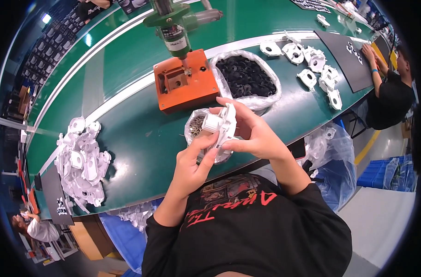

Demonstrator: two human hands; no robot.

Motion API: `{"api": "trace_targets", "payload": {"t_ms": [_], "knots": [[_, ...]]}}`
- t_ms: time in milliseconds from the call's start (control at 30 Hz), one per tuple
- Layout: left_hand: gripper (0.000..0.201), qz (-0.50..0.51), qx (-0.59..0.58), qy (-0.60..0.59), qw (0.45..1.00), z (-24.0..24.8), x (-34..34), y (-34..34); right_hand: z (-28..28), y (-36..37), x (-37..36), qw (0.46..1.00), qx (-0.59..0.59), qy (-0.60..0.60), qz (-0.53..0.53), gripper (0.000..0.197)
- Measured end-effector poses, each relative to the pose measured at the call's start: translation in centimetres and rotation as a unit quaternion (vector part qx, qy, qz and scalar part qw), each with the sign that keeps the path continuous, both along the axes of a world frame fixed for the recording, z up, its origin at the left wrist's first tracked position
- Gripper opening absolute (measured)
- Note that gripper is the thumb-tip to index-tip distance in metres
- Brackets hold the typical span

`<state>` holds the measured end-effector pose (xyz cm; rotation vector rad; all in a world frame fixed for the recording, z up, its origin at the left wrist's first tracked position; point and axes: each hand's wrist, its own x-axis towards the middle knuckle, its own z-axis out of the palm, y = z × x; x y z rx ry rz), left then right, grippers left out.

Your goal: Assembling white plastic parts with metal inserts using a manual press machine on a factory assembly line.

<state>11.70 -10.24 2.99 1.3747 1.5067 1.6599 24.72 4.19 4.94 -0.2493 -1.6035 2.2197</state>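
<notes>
Just in front of the black shirt [252, 235], the left hand [189, 167] and the right hand [253, 131] both have their fingers closed on one white plastic part [227, 121], which is up in the air over the bag [188, 131] of small metal bits [196, 125]. To do this well, I think it helps to pinch the edges softly but firmly and turn it slowly, so it won't slip. Farther off are a bag of black bits [245, 77] and an orange block [187, 95] under a green press [175, 36], so it seems wise not to bump them.
</notes>
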Motion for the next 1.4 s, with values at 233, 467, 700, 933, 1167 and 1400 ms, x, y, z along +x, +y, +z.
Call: {"api": "trace_targets", "payload": {"t_ms": [233,467,700,933,1167,1400], "knots": [[0.022,0.013,-0.051,0.01,0.999,0.5,0.3,0.2,-0.4,-0.1,0.5,0.998,0.047,-0.036,-0.025,0.079],[0.017,0.019,-0.075,0.068,0.995,0.7,0.5,0.0,-0.2,0.2,0.7,0.955,0.278,-0.093,-0.046,0.075],[0.019,0.023,-0.016,0.165,0.986,0.6,-0.1,0.3,-0.4,-0.1,0.4,0.97,0.233,-0.049,-0.052,0.075],[0.023,0.067,-0.044,0.134,0.988,0.7,0.7,0.4,-0.4,-0.2,-0.1,0.975,0.194,-0.07,-0.088,0.073],[0.031,0.057,-0.004,0.294,0.954,2.0,-2.5,2.0,-1.7,2.9,-1.1,0.931,0.316,0.0,-0.18,0.047],[0.015,0.155,-0.063,0.542,0.823,0.8,-11.2,7.1,-6.1,11.2,-0.8,0.712,0.588,-0.263,-0.28,0.007]]}}
